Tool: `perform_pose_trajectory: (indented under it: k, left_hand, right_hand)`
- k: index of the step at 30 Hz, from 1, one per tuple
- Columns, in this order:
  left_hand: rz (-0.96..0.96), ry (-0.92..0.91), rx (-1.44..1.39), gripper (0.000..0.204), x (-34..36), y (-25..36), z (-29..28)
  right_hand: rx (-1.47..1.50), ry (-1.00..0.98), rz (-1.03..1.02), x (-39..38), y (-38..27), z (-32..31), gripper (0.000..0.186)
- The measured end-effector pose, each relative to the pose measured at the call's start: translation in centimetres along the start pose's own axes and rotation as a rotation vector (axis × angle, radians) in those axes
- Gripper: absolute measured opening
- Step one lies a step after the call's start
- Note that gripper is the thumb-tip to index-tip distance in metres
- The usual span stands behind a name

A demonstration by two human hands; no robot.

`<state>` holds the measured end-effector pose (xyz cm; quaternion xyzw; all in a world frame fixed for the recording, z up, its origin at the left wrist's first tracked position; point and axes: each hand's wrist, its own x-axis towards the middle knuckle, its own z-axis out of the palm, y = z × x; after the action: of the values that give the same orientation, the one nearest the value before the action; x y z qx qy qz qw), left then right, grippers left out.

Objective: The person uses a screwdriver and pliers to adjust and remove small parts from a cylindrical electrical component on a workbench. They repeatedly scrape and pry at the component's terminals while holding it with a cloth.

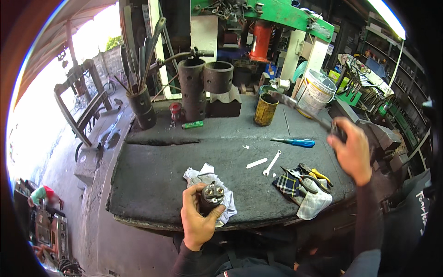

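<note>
My left hand [197, 220] grips a dark cylindrical part [212, 196] that looks like a starter solenoid, its end with two bolt terminals tilted up. A crumpled pale rag [228, 207] lies on the bench just beyond it. Off to the right, my right hand [354, 150] is closed around the dark handle of a long metal tool [307, 115]. That tool points far left over the bench, its wider end near a yellow tin [266, 111]. Its exact kind is hard to tell. Below my right hand sit pliers [308, 182] on cloths.
A blue-handled screwdriver [295, 142], a spanner [272, 164] and a white strip [256, 163] lie mid-bench [152, 180]. Heavy metal tubes [192, 90] stand at the back, beside a green tube [192, 124]. A white bucket [316, 92] is far right. Another person [46, 196] is at lower left.
</note>
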<state>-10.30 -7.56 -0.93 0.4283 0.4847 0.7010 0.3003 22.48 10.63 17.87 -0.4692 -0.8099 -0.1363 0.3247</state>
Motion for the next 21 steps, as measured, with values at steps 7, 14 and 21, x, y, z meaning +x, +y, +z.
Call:
perform_pose_trajectory:
  k: [7, 14, 21]
  left_hand:
    - [0.147, 0.051, 0.515, 0.067, 0.1, -0.3, -0.1]
    - [0.132, 0.024, 0.575, 0.065, 0.3, 0.1, 0.5]
    - [0.031, 0.036, 0.237, 0.065, -0.1, -1.3, -0.2]
  right_hand:
    - [-0.534, -0.297, -0.295, 18.1, 0.6, 1.9, 0.021]
    - [-0.675, -0.542, -0.309, 22.1, -1.7, 10.3, 0.025]
    - [-0.203, -0.455, -0.145, 22.4, 5.4, 3.2, 0.038]
